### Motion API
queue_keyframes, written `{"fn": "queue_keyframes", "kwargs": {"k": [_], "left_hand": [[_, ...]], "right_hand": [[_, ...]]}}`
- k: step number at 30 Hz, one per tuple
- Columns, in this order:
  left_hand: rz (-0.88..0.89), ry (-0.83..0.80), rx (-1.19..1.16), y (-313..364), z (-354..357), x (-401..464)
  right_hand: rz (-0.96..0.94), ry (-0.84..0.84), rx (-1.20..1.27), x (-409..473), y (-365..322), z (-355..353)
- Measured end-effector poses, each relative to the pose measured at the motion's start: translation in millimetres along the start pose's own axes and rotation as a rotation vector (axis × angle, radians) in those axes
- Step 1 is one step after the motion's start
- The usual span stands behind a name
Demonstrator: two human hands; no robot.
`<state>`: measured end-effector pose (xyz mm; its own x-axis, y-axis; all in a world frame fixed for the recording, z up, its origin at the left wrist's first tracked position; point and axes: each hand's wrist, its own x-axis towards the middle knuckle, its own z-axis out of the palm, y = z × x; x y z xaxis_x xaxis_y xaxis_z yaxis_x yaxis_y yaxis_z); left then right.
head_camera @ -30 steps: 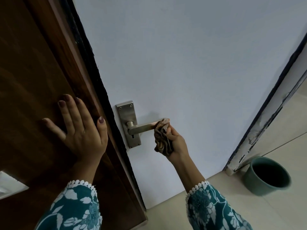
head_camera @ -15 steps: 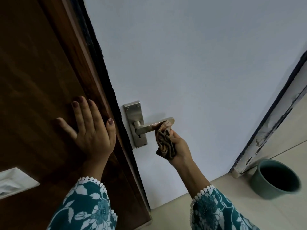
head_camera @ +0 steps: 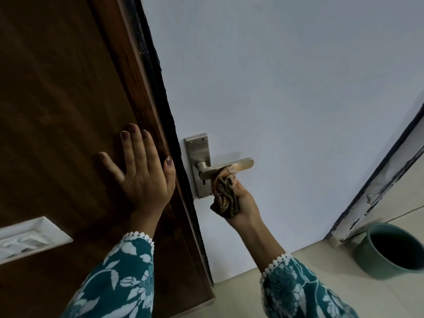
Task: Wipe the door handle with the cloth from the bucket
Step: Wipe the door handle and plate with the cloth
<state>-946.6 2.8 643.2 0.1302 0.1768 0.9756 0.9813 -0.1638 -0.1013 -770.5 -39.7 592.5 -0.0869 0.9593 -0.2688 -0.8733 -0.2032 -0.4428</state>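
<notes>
A brushed metal lever handle (head_camera: 245, 163) on a tall backplate (head_camera: 197, 148) is mounted on the white door (head_camera: 286, 92). My right hand (head_camera: 244, 203) is shut on a crumpled brown patterned cloth (head_camera: 223, 191), which presses against the underside and middle of the lever. My left hand (head_camera: 144, 173) lies flat with fingers spread on the dark wooden panel (head_camera: 57, 111) left of the door edge. A green bucket (head_camera: 390, 251) stands on the floor at the lower right.
A white switch plate (head_camera: 27, 239) is set in the wooden panel at the lower left. A worn white door frame (head_camera: 378, 187) runs diagonally at the right above the bucket. Pale floor tiles (head_camera: 241, 299) lie below.
The cloth slid along the lever from its tip toward the backplate, leaving the lever's end uncovered. My left hand stayed flat on the wood. The view shifted slightly.
</notes>
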Motion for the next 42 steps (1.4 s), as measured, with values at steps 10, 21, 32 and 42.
{"fn": "queue_keyframes", "kwargs": {"k": [10, 21, 32, 42], "left_hand": [[0.015, 0.002, 0.006, -2, 0, 0], [0.013, -0.002, 0.013, -3, -1, -1], [0.03, 0.021, 0.026, -4, 2, -2], [0.026, 0.033, 0.031, -4, 2, -2]], "right_hand": [[0.12, -0.069, 0.062, 0, 22, 9], [0.296, -0.05, 0.268, -4, 39, 32], [0.279, -0.007, 0.288, 8, 35, 17], [0.082, 0.069, 0.135, -15, -26, -16]]}}
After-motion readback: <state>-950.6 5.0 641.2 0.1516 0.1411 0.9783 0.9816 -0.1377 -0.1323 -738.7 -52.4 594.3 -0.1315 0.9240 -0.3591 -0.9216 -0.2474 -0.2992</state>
